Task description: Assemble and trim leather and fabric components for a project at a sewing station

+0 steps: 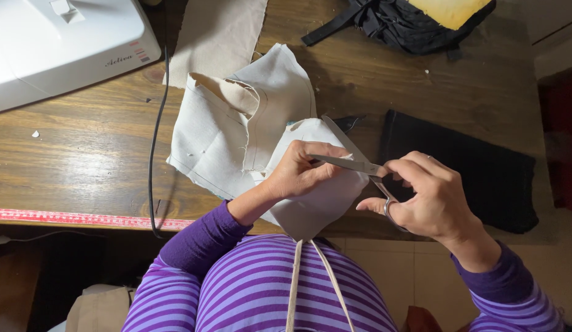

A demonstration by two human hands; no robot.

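My left hand [301, 169] pinches the edge of a cream cloth piece [237, 132] that lies folded over the table's front edge, with sewn seams showing. My right hand [430, 197] grips a pair of metal scissors [353, 165], fingers through the handle loops. The blades point left and rest against my left fingers and the cloth edge. Two cream straps [310, 276] hang from the cloth down over my purple striped top.
A white sewing machine [58, 40] stands at the back left, with a black cord [154, 147] running down the wooden table [83, 154]. Black fabric [476, 169] lies at right, a black and yellow bundle [421, 18] behind it. A red measuring tape [83, 217] lines the front edge.
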